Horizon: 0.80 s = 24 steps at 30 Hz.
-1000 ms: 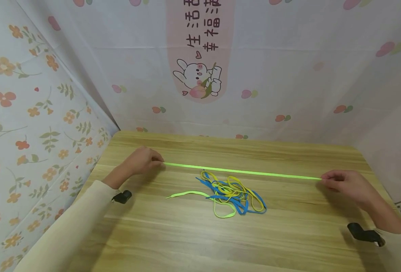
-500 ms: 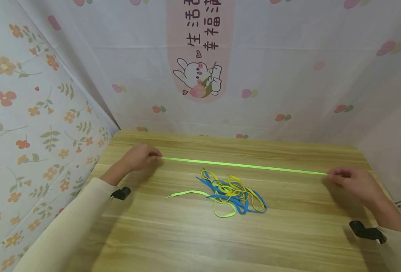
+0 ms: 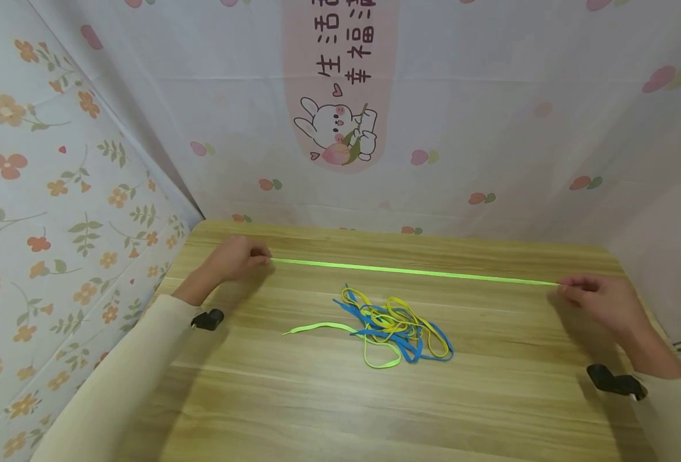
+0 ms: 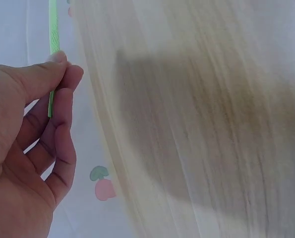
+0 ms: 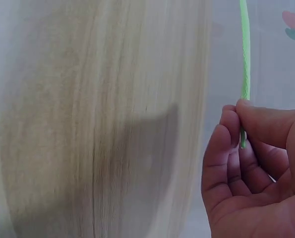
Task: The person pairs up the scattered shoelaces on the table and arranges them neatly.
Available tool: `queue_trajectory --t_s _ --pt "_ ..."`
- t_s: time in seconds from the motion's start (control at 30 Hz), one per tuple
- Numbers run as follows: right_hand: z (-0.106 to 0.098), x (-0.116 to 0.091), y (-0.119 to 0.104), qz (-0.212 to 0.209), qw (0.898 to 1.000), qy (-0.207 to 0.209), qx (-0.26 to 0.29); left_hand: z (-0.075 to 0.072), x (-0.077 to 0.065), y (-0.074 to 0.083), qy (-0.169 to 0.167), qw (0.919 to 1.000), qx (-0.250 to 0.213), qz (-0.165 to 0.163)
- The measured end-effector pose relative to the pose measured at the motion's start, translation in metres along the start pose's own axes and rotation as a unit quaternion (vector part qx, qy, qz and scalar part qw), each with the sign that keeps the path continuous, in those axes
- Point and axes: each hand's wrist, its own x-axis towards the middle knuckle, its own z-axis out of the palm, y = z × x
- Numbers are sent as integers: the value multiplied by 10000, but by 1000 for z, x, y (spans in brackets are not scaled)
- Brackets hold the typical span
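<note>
A flat neon-green shoelace (image 3: 415, 271) is stretched straight between both hands, over the far part of the table. My left hand (image 3: 237, 258) pinches its left end between thumb and index finger; in the left wrist view a short green tail hangs below the thumb (image 4: 45, 77). At the other end my right hand (image 3: 603, 305) pinches the lace the same way, and the right wrist view shows its tip poking out under the fingers. Nearer the body lies a tangle of blue laces (image 3: 415, 351), yellow laces (image 3: 398, 305) and another green lace (image 3: 323, 326).
The wood-grain table (image 3: 328, 410) meets a printed white cloth (image 3: 479, 128) at the back. A floral cloth (image 3: 57, 212) hangs on the left. Black wrist cameras sit on both forearms, by the cream sleeves (image 3: 120, 378).
Both hands have moved away from the body toward the back edge, carrying the taut green shoelace farther from the tangle. The hands have also spread slightly apart. The tangle has stayed put.
</note>
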Motion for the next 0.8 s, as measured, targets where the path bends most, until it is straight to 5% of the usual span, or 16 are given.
queue_trajectory --t_s 0.47,0.8 --pt "-5 17 -2 237 9978 363 -511 -6 22 -4 73 9988 -153 -463" --pt "-4 29 -2 209 9961 621 -588 0 35 -13 82 9973 137 -723"
